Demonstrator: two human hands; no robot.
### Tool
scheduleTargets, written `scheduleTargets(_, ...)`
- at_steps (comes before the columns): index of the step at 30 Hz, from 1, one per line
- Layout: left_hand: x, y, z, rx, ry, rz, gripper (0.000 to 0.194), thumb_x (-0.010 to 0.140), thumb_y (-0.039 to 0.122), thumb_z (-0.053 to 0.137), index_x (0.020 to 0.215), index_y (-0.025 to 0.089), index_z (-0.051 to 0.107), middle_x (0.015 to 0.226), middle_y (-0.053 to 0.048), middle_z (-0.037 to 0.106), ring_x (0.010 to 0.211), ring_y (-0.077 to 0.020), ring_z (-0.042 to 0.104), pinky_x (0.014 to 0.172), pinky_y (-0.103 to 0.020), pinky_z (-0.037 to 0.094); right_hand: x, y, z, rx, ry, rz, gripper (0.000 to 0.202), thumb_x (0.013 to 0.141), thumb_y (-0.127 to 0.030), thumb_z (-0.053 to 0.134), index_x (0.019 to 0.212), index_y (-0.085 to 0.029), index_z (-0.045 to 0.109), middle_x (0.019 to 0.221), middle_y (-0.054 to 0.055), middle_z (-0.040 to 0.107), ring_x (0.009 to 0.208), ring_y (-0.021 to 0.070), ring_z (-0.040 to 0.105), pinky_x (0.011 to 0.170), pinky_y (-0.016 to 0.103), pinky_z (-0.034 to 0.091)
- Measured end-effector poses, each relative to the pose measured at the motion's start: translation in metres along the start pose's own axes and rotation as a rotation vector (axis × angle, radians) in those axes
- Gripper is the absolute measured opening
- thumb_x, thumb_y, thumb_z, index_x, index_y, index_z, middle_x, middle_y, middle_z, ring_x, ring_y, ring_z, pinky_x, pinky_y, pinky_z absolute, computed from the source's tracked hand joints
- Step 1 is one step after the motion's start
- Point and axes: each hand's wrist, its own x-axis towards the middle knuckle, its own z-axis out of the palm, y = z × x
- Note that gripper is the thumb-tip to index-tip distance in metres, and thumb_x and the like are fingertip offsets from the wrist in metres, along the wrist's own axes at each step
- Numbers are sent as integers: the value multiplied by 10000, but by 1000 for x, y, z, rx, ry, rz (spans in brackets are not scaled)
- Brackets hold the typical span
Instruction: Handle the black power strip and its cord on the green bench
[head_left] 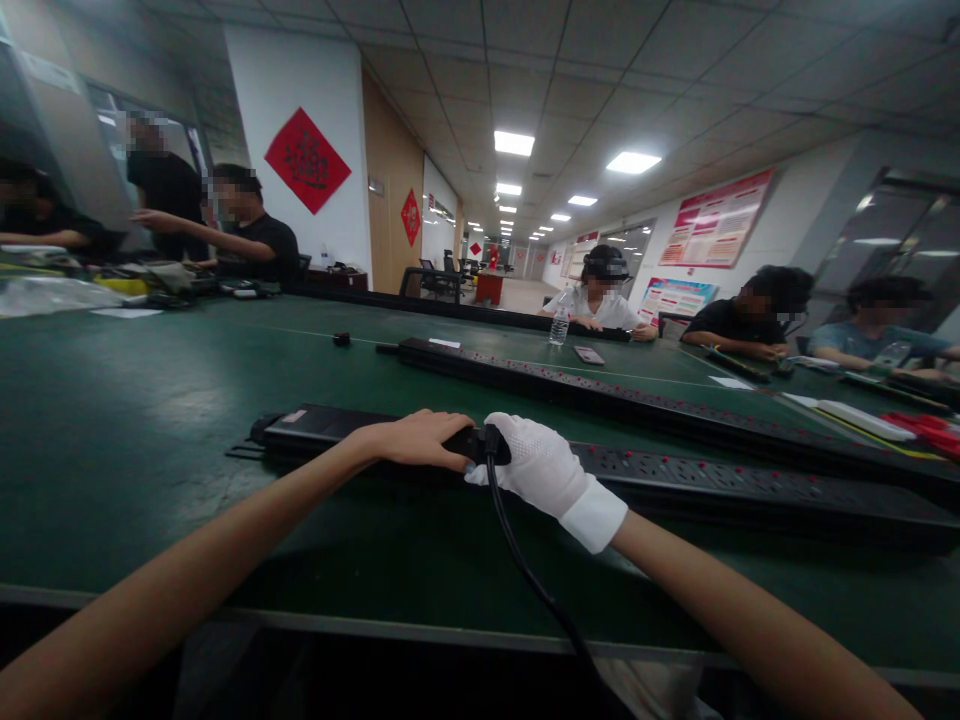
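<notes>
A long black power strip [720, 487] with red-marked sockets lies across the green table in front of me. My left hand [420, 440], bare, grips the strip left of its middle, with the thumb on the near side and the fingers over the top. Close beside it my right hand [544, 465], in a white glove, is closed on a black plug [491, 441] at the strip's sockets. How deep the plug sits is hidden by the fingers. From the plug a black cable [517, 560] hangs down over the table's near edge.
A second long power strip [570, 390] lies behind the first. Beyond it are a small black piece [342, 340], a water bottle [559, 326] and a phone [589, 355]. Several people sit around the green table [187, 370]; a plastic bag [56, 296] lies far left.
</notes>
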Motion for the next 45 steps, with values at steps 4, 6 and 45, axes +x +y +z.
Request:
scheduleTargets(4, 0, -1, 1, -7, 9, 7, 627, 749, 605, 396, 1229, 203, 361, 1121, -66, 532, 935, -215, 504, 802, -308, 339, 0, 0, -1, -1, -5, -7, 527, 698, -599, 513, 1032, -195, 471, 856, 49, 538, 761, 168, 520, 666, 289, 391)
scheduleTargets(6, 0, -1, 1, -19, 10, 6, 629, 747, 609, 398, 1227, 204, 363, 1116, -65, 532, 930, -215, 505, 795, -307, 343, 0, 0, -2, -2, -5, -10, 524, 700, -601, 508, 1028, -194, 471, 855, 49, 537, 757, 166, 518, 663, 287, 388)
scheduleTargets(45, 7, -9, -5, -366, -131, -69, 604, 668, 564, 542, 1154, 236, 401, 1067, -33, 520, 906, -216, 506, 748, -305, 376, 1, -1, -2, 4, -6, 5, 533, 697, -645, 467, 987, -199, 488, 852, 54, 546, 758, 166, 528, 659, 287, 395)
